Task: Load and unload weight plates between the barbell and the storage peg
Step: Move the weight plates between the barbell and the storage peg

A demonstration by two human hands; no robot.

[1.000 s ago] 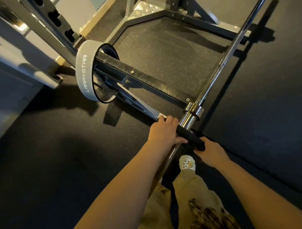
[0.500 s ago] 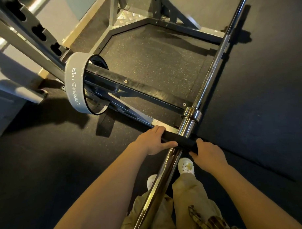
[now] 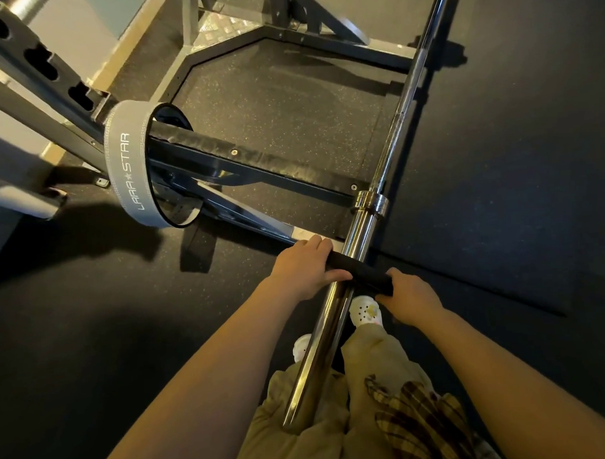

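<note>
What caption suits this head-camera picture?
Both hands, left and right, grip a black weight plate on the barbell sleeve.

Dim, warm light — hard shadows

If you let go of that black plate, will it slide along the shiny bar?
Probably it slides: the black plate is threaded on the smooth chrome bar. It likely feels heavy, since the left hand and right hand both grip its edge. The thick collar should stop it.

Dark speckled rubber floor [image 3: 272, 103], darker mat [image 3: 499, 195] to the right. Grey steel rack frame [image 3: 339, 44] with a diamond-plate foot. Pale wall [image 3: 81, 17] upper left. Hard shadows.
</note>
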